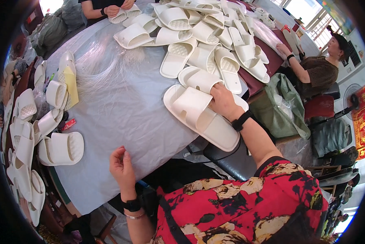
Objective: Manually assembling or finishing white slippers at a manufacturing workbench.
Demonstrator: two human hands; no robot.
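Observation:
My right hand grips a white slipper at its broad strap, the fingers partly hidden in the strap opening. Just below, partly over the table edge, lies a second white slipper; my thumb is close to its strap, and I cannot tell whether I hold it too. My left hand hovers at the near table edge, its fingers curled in toward the thumb; anything between them is too small to make out. Beyond my right hand spreads a big heap of white slippers. Clear thin strands fan out left of the heap.
A pale plastic sheet covers the table. More white slippers crowd its left edge, near a yellow card and a red tag. Another person's hands work at the far side; a seated person is at right, by a green sack.

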